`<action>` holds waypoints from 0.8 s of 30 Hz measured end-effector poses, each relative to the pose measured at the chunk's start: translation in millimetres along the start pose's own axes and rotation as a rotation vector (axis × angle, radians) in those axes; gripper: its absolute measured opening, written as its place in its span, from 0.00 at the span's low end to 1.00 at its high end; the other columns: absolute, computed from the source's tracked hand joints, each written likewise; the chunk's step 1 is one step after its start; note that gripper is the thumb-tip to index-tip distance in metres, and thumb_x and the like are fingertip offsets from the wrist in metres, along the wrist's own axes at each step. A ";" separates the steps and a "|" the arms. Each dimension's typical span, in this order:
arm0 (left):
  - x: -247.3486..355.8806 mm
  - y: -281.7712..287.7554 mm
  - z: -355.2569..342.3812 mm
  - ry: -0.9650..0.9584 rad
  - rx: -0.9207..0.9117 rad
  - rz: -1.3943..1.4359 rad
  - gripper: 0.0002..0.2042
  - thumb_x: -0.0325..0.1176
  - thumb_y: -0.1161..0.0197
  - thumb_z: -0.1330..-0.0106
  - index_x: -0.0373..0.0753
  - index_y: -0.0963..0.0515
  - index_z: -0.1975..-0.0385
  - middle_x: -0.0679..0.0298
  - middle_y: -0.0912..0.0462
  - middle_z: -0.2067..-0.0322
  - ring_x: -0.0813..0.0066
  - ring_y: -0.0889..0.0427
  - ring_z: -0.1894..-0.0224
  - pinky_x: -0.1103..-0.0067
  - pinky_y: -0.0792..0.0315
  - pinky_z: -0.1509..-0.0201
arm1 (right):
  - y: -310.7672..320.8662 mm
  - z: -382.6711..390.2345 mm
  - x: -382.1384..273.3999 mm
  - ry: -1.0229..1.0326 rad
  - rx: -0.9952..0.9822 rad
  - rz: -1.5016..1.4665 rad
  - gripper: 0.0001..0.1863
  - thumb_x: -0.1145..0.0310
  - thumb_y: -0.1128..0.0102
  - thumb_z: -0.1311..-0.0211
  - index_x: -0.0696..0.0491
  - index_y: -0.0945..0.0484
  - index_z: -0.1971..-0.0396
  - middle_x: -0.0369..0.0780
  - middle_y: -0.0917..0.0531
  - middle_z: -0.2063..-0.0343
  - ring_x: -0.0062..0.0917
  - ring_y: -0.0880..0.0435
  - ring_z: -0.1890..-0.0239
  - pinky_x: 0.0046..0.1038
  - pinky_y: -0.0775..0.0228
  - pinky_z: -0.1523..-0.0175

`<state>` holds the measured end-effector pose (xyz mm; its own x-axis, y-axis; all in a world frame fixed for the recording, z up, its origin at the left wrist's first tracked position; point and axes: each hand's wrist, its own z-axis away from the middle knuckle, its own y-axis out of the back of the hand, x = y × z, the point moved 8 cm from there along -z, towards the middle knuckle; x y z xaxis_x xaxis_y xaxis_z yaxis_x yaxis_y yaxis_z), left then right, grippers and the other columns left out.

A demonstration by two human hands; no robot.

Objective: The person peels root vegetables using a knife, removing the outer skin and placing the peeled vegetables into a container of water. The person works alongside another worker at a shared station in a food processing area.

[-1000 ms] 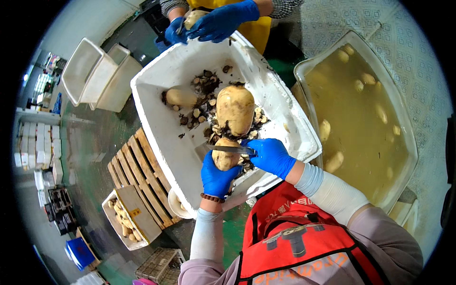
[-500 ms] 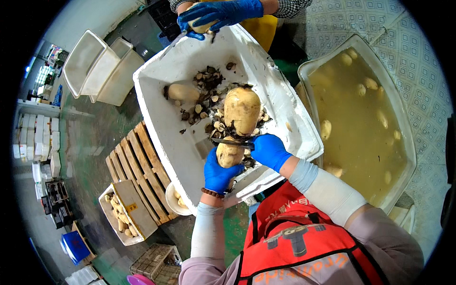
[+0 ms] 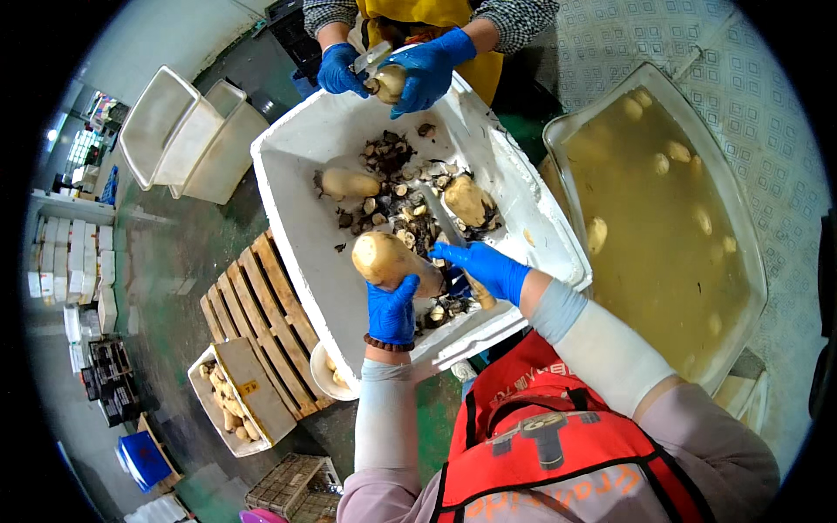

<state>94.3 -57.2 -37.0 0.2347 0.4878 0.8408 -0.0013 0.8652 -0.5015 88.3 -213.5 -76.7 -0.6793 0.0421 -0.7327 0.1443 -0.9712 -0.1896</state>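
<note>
My left hand [image 3: 391, 312], in a blue glove, grips a pale, stout lotus root [image 3: 394, 259] over the near part of a white foam box. Its rounded end points up and left. In my blue-gloved right hand [image 3: 490, 270] is a knife [image 3: 450, 225], its blade pointing away from me and its wooden handle showing below the fingers. The blade is beside the held root, apart from its rounded end. Just beyond the knife, another lotus root [image 3: 469, 200] lies in the box. A third lotus root [image 3: 349, 183] rests farther left among dark trimmings and round cut slices [image 3: 405, 209].
The foam box [image 3: 292, 227] stands before me. Across it, a co-worker's gloved hands [image 3: 427, 71] hold a knife and a root [image 3: 390, 84]. Right is a tub [image 3: 757, 279] of murky water with several roots. Left are a wooden pallet [image 3: 261, 305], a crate of roots [image 3: 228, 397] and white tubs [image 3: 209, 144].
The knife has left the joint between two roots and turned to point away. My left hand has swung a root up and left; another lies in the box. The co-worker's knife now shows.
</note>
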 end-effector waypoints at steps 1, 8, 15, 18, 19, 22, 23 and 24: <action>-0.5 -2.5 -0.7 0.004 -0.003 0.091 0.34 0.21 0.37 0.51 0.41 0.42 0.42 0.60 0.33 0.48 0.60 0.34 0.45 0.65 0.37 0.42 | -10.0 3.5 -7.0 -0.089 -0.076 -0.265 0.26 0.47 0.49 0.42 0.56 0.28 0.57 0.40 0.21 0.73 0.24 0.22 0.74 0.26 0.27 0.64; -4.1 -8.3 3.3 -0.006 0.033 0.044 0.34 0.23 0.38 0.48 0.42 0.45 0.40 0.59 0.37 0.45 0.58 0.38 0.42 0.62 0.41 0.39 | -21.2 -2.9 7.7 -0.122 -0.335 -0.548 0.23 0.49 0.48 0.41 0.54 0.29 0.57 0.40 0.21 0.68 0.24 0.21 0.71 0.24 0.24 0.68; 22.8 -41.8 24.2 0.297 -0.428 0.499 0.47 0.69 0.51 0.49 0.39 0.53 0.36 0.56 0.46 0.38 0.57 0.45 0.37 0.61 0.46 0.36 | 23.9 -1.0 -50.2 0.372 -0.007 -0.081 0.19 0.60 0.44 0.42 0.52 0.26 0.52 0.38 0.21 0.63 0.21 0.25 0.64 0.26 0.31 0.57; -13.6 -5.2 16.0 0.527 -0.217 -0.234 0.33 0.49 0.40 0.45 0.32 0.37 0.45 0.57 0.28 0.51 0.64 0.28 0.49 0.72 0.32 0.47 | 4.0 29.3 -95.0 0.626 -0.065 0.289 0.21 0.63 0.44 0.43 0.49 0.29 0.48 0.38 0.20 0.60 0.22 0.24 0.62 0.26 0.31 0.54; -18.1 -3.5 16.7 0.555 -0.274 -0.370 0.29 0.41 0.35 0.46 0.32 0.34 0.47 0.59 0.26 0.54 0.66 0.26 0.53 0.74 0.31 0.50 | -2.0 30.0 -99.7 0.733 -0.051 0.368 0.22 0.63 0.43 0.43 0.50 0.29 0.48 0.40 0.20 0.60 0.22 0.23 0.62 0.26 0.31 0.54; -15.5 1.0 11.0 0.464 -0.169 -0.351 0.30 0.29 0.30 0.54 0.32 0.34 0.49 0.60 0.25 0.56 0.69 0.25 0.56 0.74 0.30 0.52 | 7.8 40.8 -101.3 0.808 0.149 0.446 0.22 0.65 0.44 0.43 0.50 0.30 0.47 0.39 0.21 0.57 0.22 0.24 0.56 0.26 0.30 0.52; -12.0 3.1 9.8 0.411 -0.139 -0.365 0.30 0.28 0.30 0.54 0.32 0.34 0.49 0.60 0.25 0.56 0.69 0.25 0.56 0.75 0.30 0.52 | 16.1 47.3 -97.7 0.790 0.242 0.445 0.21 0.66 0.45 0.42 0.50 0.31 0.47 0.38 0.22 0.55 0.22 0.24 0.54 0.25 0.30 0.52; -6.0 4.9 9.1 0.339 -0.108 -0.396 0.31 0.29 0.28 0.57 0.33 0.33 0.50 0.58 0.24 0.57 0.70 0.24 0.57 0.75 0.28 0.53 | 25.4 55.9 -91.0 0.779 0.324 0.387 0.21 0.68 0.43 0.47 0.49 0.28 0.50 0.41 0.19 0.61 0.28 0.19 0.61 0.28 0.27 0.57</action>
<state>84.0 -54.9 -42.7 0.4983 0.0456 0.8658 0.2473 0.9496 -0.1924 113.5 -255.0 21.7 0.0659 -0.2673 -0.9614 -0.0277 -0.9636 0.2660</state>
